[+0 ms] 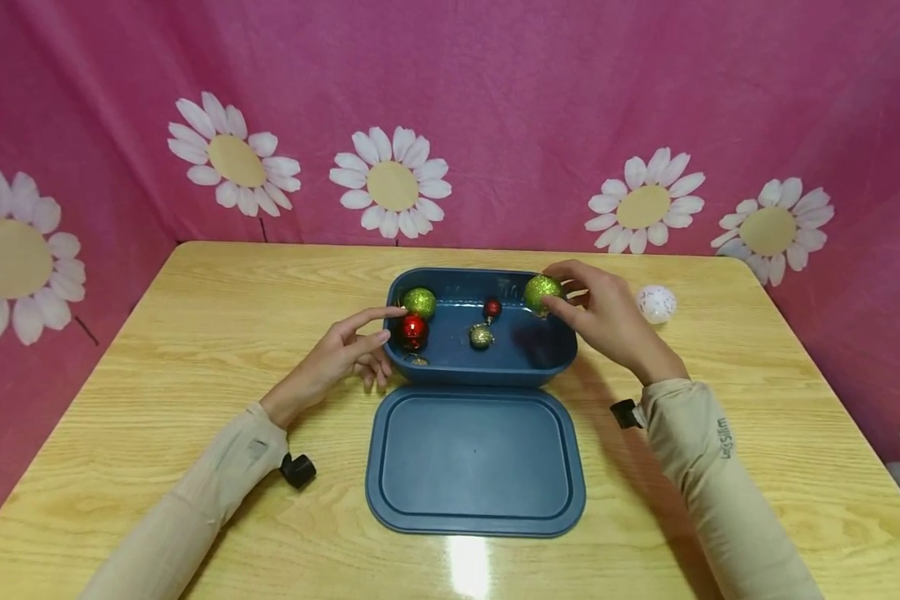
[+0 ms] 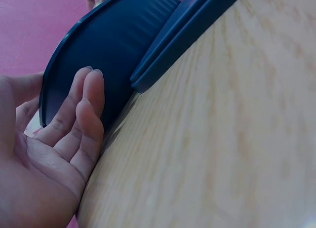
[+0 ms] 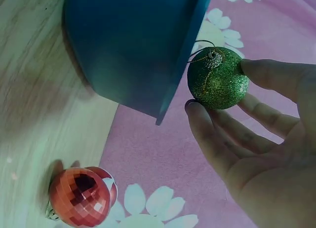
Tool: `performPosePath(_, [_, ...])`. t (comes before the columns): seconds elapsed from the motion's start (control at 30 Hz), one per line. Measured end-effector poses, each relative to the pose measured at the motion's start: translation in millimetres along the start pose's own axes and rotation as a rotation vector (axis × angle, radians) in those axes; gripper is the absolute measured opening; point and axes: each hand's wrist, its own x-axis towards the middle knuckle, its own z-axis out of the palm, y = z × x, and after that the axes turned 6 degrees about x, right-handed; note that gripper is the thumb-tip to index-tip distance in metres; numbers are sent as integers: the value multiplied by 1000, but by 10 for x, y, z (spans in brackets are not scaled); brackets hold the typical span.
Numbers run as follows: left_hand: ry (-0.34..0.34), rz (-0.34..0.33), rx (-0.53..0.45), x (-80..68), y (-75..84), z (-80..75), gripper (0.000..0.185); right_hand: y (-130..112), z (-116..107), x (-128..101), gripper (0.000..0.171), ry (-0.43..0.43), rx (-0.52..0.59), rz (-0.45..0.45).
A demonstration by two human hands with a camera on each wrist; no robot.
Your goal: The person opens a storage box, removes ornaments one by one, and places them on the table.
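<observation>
My right hand (image 1: 603, 310) pinches a glittery green bauble (image 1: 542, 293) between thumb and fingers at the right end of a dark blue box (image 1: 487, 377). A gold hanging loop shows on the bauble (image 3: 217, 80) in the right wrist view. At the box's left end, my left hand (image 1: 345, 354) has its index finger and thumb reaching over the rim. Its other fingers (image 2: 91, 102) lie loosely bent by the outer wall. Inside the box are another green bauble (image 1: 419, 302), a shiny red bauble (image 1: 413, 332), a small red one (image 1: 492, 308) and a small gold one (image 1: 481, 336).
A dark blue lid (image 1: 476, 462) lies flat on the wooden table (image 1: 232, 283) in front of the box. To the right rests a white speckled ball (image 1: 656, 304). A red faceted bauble (image 3: 81, 197) shows in the right wrist view. Behind hangs a pink flowered cloth (image 1: 495, 125).
</observation>
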Motion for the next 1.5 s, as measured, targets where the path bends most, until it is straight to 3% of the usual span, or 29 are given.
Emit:
performPosePath(0.3, [-7,14,3,15,-36,35,44,-10,-124,-32,36,30,-12,-16])
performPosePath(0.57, [2,28,1,-26,-50,7,44,20,-268,-169,36,72,14,34])
performPosePath(0.87, [-14,29,-15,-15,-60,7,44,146,-406,-295,35,122,-39,19])
performPosePath(1.2, [-8,25,-4,-3,-23,7,43,294,-663,-425,40,182,-98,92])
performPosePath(1.33, [-7,22,-9,-11,-11,-3,43,382,-769,-446,40,164,-110,137])
performPosePath(1.5, [-6,23,-10,-15,-5,-2,43,527,-849,-464,39,83,-174,168])
